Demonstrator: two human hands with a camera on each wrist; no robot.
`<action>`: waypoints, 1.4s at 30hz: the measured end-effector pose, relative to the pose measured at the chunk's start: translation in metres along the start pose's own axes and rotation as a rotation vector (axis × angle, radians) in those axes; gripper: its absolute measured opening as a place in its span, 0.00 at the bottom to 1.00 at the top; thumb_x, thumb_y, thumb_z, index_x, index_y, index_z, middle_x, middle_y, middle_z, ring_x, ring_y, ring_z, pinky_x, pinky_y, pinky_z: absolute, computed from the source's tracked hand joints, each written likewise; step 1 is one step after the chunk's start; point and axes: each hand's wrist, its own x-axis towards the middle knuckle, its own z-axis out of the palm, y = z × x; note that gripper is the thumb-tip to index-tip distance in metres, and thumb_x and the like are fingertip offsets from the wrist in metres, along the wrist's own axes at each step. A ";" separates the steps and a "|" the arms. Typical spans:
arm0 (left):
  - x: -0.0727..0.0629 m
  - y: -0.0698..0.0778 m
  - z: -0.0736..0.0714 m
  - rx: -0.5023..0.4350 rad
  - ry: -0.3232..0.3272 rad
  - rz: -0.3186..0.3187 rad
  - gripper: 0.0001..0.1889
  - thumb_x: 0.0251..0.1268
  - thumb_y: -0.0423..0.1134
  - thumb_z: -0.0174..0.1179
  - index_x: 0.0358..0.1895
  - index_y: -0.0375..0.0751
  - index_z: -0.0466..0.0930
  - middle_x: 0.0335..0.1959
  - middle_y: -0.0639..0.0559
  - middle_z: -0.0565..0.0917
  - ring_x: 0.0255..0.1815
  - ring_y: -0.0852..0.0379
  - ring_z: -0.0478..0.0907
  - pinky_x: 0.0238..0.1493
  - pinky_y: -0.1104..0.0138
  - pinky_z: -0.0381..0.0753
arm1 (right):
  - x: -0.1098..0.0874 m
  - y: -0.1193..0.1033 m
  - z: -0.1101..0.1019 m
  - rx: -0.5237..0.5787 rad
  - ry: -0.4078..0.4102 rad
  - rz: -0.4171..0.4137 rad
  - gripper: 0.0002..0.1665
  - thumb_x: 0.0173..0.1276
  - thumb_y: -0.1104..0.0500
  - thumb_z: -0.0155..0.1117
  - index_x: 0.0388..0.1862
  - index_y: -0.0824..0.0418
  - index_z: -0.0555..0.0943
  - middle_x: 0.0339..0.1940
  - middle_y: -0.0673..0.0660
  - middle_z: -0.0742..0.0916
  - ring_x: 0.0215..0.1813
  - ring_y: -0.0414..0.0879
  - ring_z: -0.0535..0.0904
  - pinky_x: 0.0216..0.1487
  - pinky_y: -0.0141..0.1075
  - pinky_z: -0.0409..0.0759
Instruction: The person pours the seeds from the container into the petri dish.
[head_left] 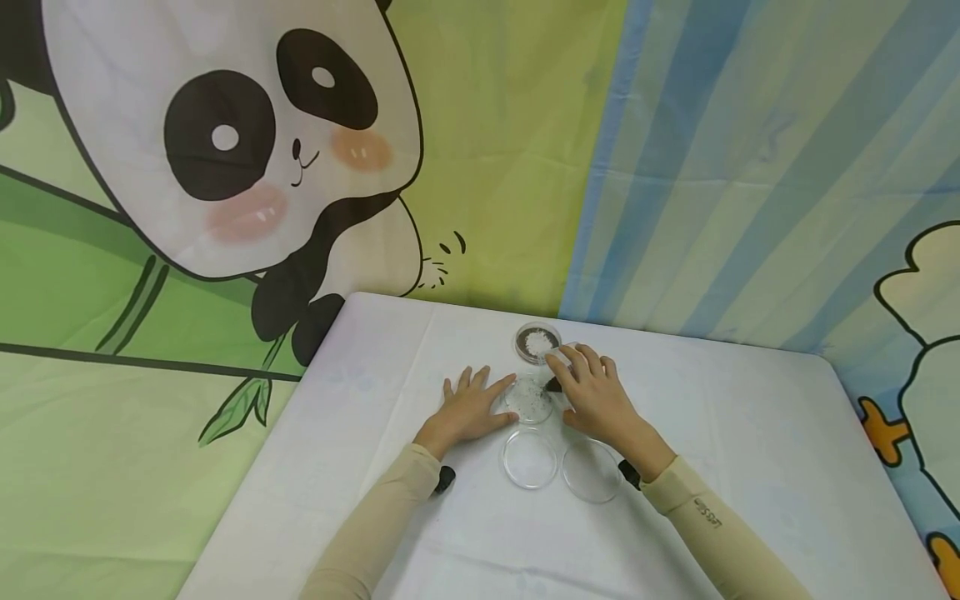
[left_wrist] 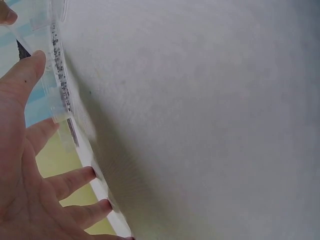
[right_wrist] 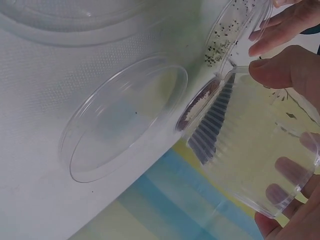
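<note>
I see the operator dressed in pale cream-beige on my head feed: the left sleeve [head_left: 371, 529] and the right sleeve [head_left: 731, 537] are smooth, slim-cut and full length. Dark lettering [head_left: 707, 513] runs across the right one, too small for me to read surely. A small black block [head_left: 445, 480] juts out beside the left cuff [head_left: 422, 461], and a similar black piece [head_left: 629, 474] sits by the right cuff [head_left: 664, 487]. Left hand [head_left: 467, 412] and right hand [head_left: 602, 404] are bare.

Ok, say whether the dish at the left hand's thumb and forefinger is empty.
Not empty: dark specks show inside the dish beside the left hand, most clearly in the right wrist view.
</note>
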 end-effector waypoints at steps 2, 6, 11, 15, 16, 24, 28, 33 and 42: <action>0.000 0.000 0.000 0.000 0.001 0.000 0.40 0.66 0.70 0.53 0.79 0.68 0.55 0.79 0.39 0.53 0.78 0.30 0.43 0.67 0.29 0.43 | 0.000 0.000 0.000 -0.001 0.002 -0.002 0.59 0.42 0.56 0.83 0.74 0.57 0.63 0.70 0.67 0.68 0.69 0.66 0.62 0.55 0.64 0.68; 0.000 0.000 0.000 0.007 0.000 -0.003 0.40 0.66 0.70 0.53 0.79 0.69 0.54 0.79 0.39 0.53 0.78 0.30 0.43 0.67 0.29 0.43 | 0.001 0.000 0.000 -0.005 0.011 -0.008 0.60 0.42 0.56 0.83 0.74 0.58 0.64 0.70 0.67 0.69 0.69 0.66 0.62 0.54 0.63 0.69; -0.001 0.001 0.000 0.003 -0.005 -0.004 0.40 0.66 0.70 0.53 0.79 0.69 0.54 0.79 0.39 0.53 0.78 0.30 0.43 0.67 0.29 0.43 | 0.000 -0.001 0.000 -0.019 0.010 -0.014 0.61 0.41 0.54 0.84 0.75 0.57 0.63 0.71 0.67 0.69 0.69 0.66 0.63 0.54 0.63 0.69; -0.001 0.000 0.000 -0.002 -0.002 -0.001 0.40 0.66 0.71 0.53 0.79 0.69 0.54 0.80 0.39 0.53 0.78 0.30 0.43 0.67 0.29 0.43 | 0.000 -0.001 0.000 -0.033 0.015 -0.025 0.61 0.41 0.53 0.85 0.74 0.58 0.63 0.71 0.67 0.69 0.69 0.67 0.63 0.54 0.63 0.69; -0.001 0.000 0.000 -0.002 -0.003 -0.002 0.40 0.66 0.71 0.53 0.79 0.69 0.54 0.80 0.39 0.53 0.78 0.31 0.42 0.67 0.29 0.43 | 0.000 -0.001 0.000 -0.035 0.019 -0.028 0.61 0.41 0.54 0.85 0.74 0.58 0.64 0.71 0.67 0.69 0.69 0.67 0.63 0.54 0.63 0.69; -0.001 0.001 0.000 0.002 -0.002 -0.003 0.40 0.66 0.70 0.53 0.79 0.69 0.54 0.80 0.39 0.53 0.78 0.30 0.43 0.67 0.29 0.43 | 0.000 -0.001 0.001 -0.039 0.028 -0.032 0.61 0.41 0.54 0.84 0.74 0.58 0.63 0.71 0.68 0.69 0.69 0.67 0.63 0.53 0.63 0.69; -0.001 0.001 -0.001 0.006 0.002 0.002 0.40 0.66 0.71 0.52 0.79 0.69 0.54 0.80 0.39 0.53 0.78 0.30 0.43 0.67 0.29 0.43 | 0.000 -0.001 0.001 -0.032 0.019 -0.027 0.61 0.42 0.54 0.84 0.75 0.58 0.63 0.71 0.68 0.68 0.69 0.67 0.63 0.54 0.63 0.69; -0.002 0.000 -0.001 0.010 0.002 0.005 0.40 0.67 0.71 0.51 0.80 0.69 0.53 0.80 0.39 0.53 0.78 0.30 0.43 0.67 0.29 0.44 | -0.001 -0.001 0.000 -0.030 0.009 -0.025 0.62 0.42 0.53 0.84 0.75 0.57 0.62 0.71 0.67 0.68 0.69 0.67 0.62 0.54 0.63 0.69; -0.002 0.000 0.000 0.011 -0.001 0.004 0.40 0.67 0.72 0.51 0.80 0.69 0.53 0.80 0.39 0.53 0.78 0.31 0.43 0.68 0.30 0.43 | -0.002 -0.002 -0.001 -0.027 0.019 -0.029 0.61 0.42 0.54 0.84 0.75 0.57 0.63 0.71 0.67 0.69 0.69 0.66 0.63 0.53 0.63 0.70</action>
